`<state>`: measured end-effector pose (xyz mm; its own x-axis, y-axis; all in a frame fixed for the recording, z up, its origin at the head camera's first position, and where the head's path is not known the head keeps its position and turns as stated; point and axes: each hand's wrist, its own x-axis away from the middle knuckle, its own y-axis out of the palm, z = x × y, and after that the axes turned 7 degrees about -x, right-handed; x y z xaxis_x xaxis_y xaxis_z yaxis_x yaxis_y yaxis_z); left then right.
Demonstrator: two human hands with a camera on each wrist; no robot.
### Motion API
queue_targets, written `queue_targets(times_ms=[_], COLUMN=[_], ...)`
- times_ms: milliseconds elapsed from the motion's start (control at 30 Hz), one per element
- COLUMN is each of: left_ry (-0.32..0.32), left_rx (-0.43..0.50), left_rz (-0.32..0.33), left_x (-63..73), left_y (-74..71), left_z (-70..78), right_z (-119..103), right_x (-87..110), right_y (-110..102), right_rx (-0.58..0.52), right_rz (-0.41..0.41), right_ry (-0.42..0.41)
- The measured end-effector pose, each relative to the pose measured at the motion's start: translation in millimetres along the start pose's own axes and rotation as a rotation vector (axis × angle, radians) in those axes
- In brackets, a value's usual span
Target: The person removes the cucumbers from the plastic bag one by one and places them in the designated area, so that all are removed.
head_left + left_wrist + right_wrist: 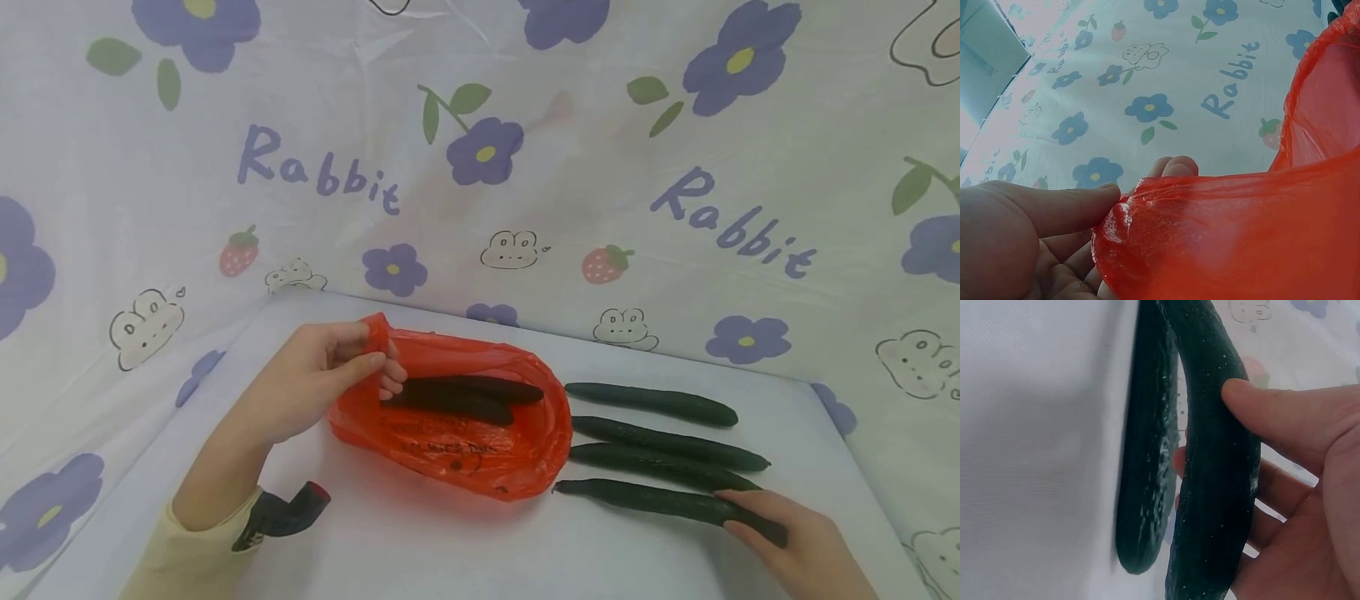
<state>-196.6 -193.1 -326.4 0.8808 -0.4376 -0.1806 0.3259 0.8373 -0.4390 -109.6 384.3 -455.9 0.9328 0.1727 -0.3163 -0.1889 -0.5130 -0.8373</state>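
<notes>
My left hand (318,379) pinches the edge of a red plastic bag (442,467) between thumb and fingers, lifting that side. The bag's mouth gapes, and two dark cucumbers (480,387) lie inside it. On the right, my right hand (802,533) holds the near end of a long green cucumber (652,500), thumb on one side and fingers round the other. In the right wrist view this gripped cucumber (1216,456) overlaps a neighbouring cucumber (1147,462). The left wrist view shows the thumb (1079,203) pressed on the thin red plastic (1222,231).
Three more cucumbers (652,402) lie roughly side by side on the white table (405,550), just right of the bag and beyond the held one. A black band with a red-tipped piece (296,510) sits at the left cuff. Behind hangs a flower-and-rabbit printed sheet (525,192).
</notes>
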Motion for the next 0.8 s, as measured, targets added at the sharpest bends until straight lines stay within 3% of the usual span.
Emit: queue_targets(times_ms=[200,800], left_ry=[-0.004,-0.018], left_rx=[-0.001,-0.004], left_rz=[0.002,0.005], left_x=[0.0,0.3], left_y=[0.0,0.8], left_z=[0.7,1.5], right_z=[6,7], right_x=[0.5,-1.1], right_y=[5,15], right_rx=[0.044,0.088], right_rz=[-0.013,-0.139], right_ry=[-0.052,0.069])
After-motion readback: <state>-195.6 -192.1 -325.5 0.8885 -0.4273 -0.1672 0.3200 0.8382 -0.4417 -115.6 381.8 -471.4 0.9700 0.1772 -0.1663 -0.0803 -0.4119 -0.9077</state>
